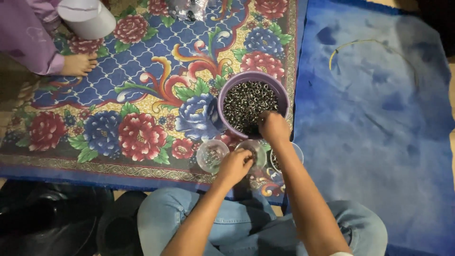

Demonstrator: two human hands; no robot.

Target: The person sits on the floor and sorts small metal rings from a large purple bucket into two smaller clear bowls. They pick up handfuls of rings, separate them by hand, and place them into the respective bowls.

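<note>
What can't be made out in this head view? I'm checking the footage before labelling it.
- Right hand fingertips: buried among small metal rings in the purple bowl.
- Left hand: curled fingers hide any grip and cover the middle clear cup.
- Right clear cup: behind the right forearm.
- White bucket: cut by the top edge.

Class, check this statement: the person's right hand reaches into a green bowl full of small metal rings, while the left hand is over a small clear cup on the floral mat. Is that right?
Not quite. The head view shows the bowl is purple, not green. The rest holds: the right hand reaches into its small metal rings, and the left hand is over a small clear cup on the floral mat.
</note>
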